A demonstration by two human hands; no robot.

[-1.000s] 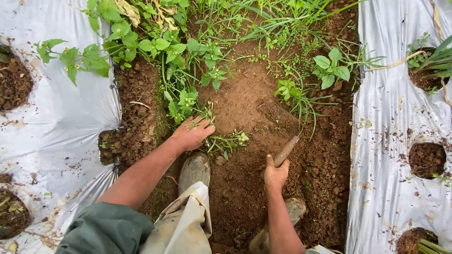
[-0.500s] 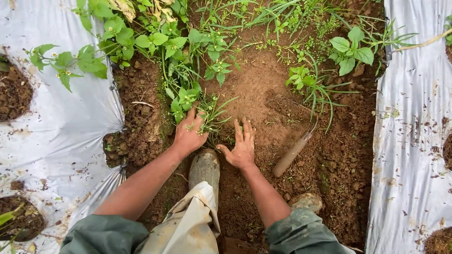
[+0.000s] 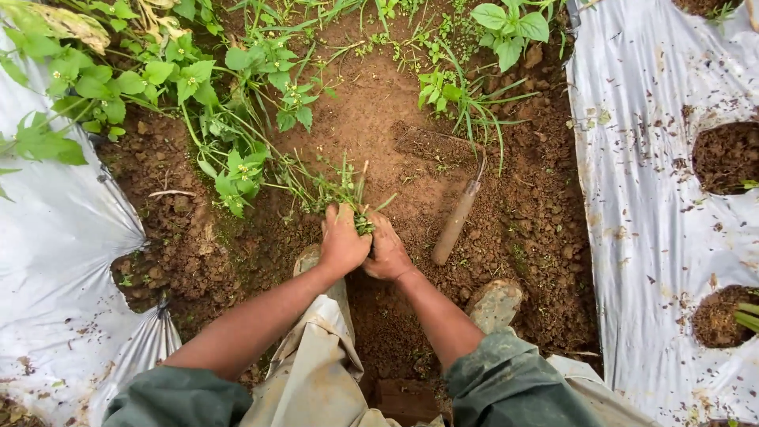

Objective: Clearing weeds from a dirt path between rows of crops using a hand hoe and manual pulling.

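Left hand [image 3: 341, 241] and right hand [image 3: 387, 251]: both closed on weed tuft [image 3: 348, 190]. Trowel [image 3: 457, 221]: lying just right, untouched. Bare soil [image 3: 379, 119] ahead; plastic sheets [image 3: 656, 213] edge both sides.

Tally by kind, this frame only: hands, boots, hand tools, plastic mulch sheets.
Hands: 2, left hand and right hand, both gripping one weed clump
Boots: 2
Hand tools: 1, lying on the soil
Mulch sheets: 2
Total: 7
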